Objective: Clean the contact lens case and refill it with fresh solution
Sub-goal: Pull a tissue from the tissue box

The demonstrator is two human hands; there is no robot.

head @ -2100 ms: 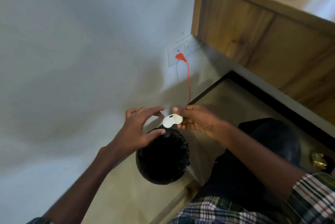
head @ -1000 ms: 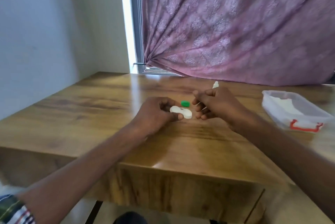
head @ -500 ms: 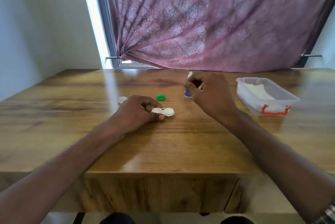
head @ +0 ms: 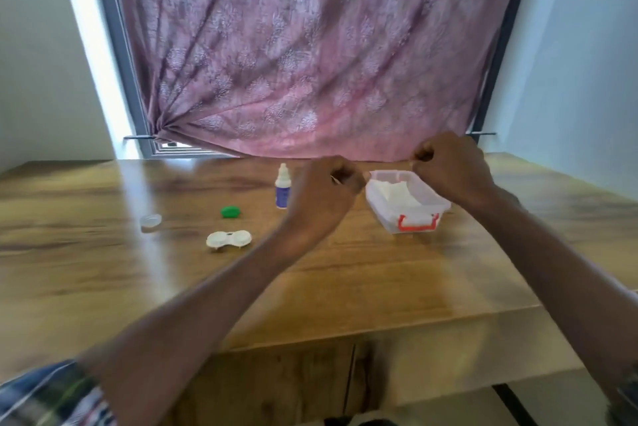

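The white contact lens case (head: 229, 240) lies on the wooden table (head: 345, 280) with both wells uncovered and no hand on it. Behind it lies a green cap (head: 230, 211), and a pale cap (head: 151, 220) sits further left. A small white solution bottle with a blue label (head: 283, 189) stands upright behind them. My left hand (head: 328, 191) hovers at the far left corner of a clear plastic box (head: 407, 215), fingers curled. My right hand (head: 448, 167) is raised over the box's far right side, also curled. I see nothing plainly held in either hand.
The clear box has a red latch facing me and white tissue (head: 393, 192) inside. A pink patterned curtain (head: 310, 63) hangs behind the table's far edge. The table's near edge runs across the lower part of the view.
The view swung from the floor bin to the table. My left hand let go of the lens case and rose to the box. My right hand left the bottle and moved over the box.
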